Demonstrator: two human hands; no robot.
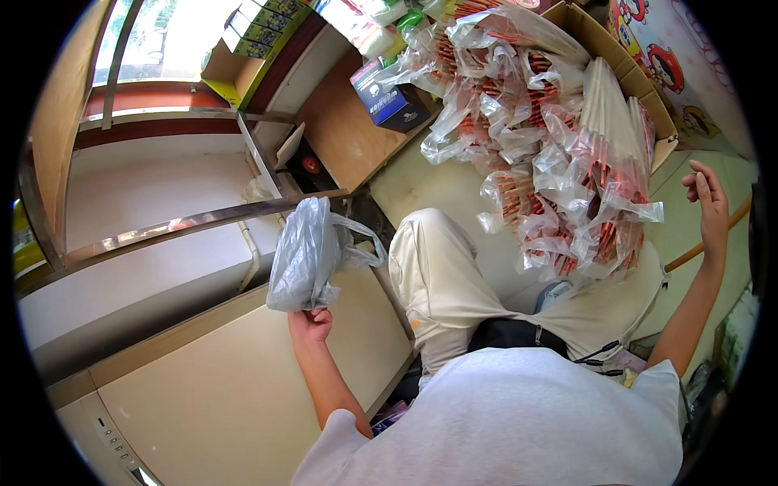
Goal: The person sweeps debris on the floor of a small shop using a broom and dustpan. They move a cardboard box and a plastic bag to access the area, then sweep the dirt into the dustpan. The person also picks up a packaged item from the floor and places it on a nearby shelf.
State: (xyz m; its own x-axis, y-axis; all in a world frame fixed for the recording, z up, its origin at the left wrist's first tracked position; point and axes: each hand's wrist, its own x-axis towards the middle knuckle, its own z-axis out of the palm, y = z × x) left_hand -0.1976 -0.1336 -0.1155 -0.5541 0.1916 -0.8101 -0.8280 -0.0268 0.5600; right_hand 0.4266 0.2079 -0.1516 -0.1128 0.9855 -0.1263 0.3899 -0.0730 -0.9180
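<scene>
On the left, my left hand (pixel 311 325) grips the lower end of a grey plastic bag (pixel 307 261); what the bag holds is hidden. My right hand (pixel 707 191) is raised at the right with its fingers loosely bent and nothing in it. In front of me lies a large heap of clear plastic bags (pixel 547 140) packed with thin red-ended sticks. Some longer pale sticks (pixel 598 103) in clear wrapping lie on the heap's right side. An open cardboard box (pixel 665 130) stands against the far right of the heap.
A cream cabinet or appliance top (pixel 231 389) is beneath my left forearm. Beyond it runs a metal-edged frame (pixel 182 228). A blue box (pixel 389 100) stands on a brown wooden surface (pixel 346 121). A wooden pole (pixel 699 246) lies behind my right forearm.
</scene>
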